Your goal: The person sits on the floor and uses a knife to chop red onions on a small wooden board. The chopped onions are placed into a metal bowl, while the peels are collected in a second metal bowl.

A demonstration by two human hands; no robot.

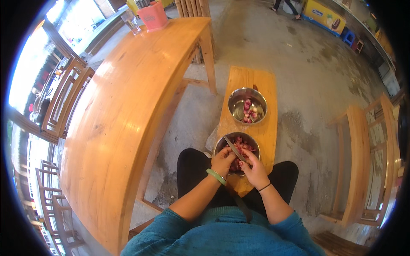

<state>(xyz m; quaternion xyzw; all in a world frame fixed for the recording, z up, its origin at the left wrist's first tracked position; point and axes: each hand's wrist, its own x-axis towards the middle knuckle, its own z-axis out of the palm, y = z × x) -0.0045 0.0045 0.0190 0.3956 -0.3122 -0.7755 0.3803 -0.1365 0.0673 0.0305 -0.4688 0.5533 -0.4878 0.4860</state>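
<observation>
My right hand (pixel 255 170) grips a knife (pixel 234 148), its blade slanting up and left across the near metal bowl (pixel 258 148). Thumb and fingers of my left hand (pixel 223 162) are curled together just left of the blade. Whatever may be between them is hidden. Both hands are over the near bowl, which contains reddish-purple skins (pixel 238 142) that look like shallot peelings. Beyond it, a second metal bowl (pixel 231 110) holds several purple-and-pale shallots (pixel 247 110). Both bowls stand on a narrow wooden bench (pixel 251 75), between my knees at its near end.
A long wooden table (pixel 128 105) runs along my left, bearing a pink container (pixel 153 17) and a drinking glass (pixel 133 24). Crumpled clear plastic (pixel 212 139) lies by the bench's left edge. To the right stands another wooden bench (pixel 357 166). A person's legs (pixel 290 7) show far ahead.
</observation>
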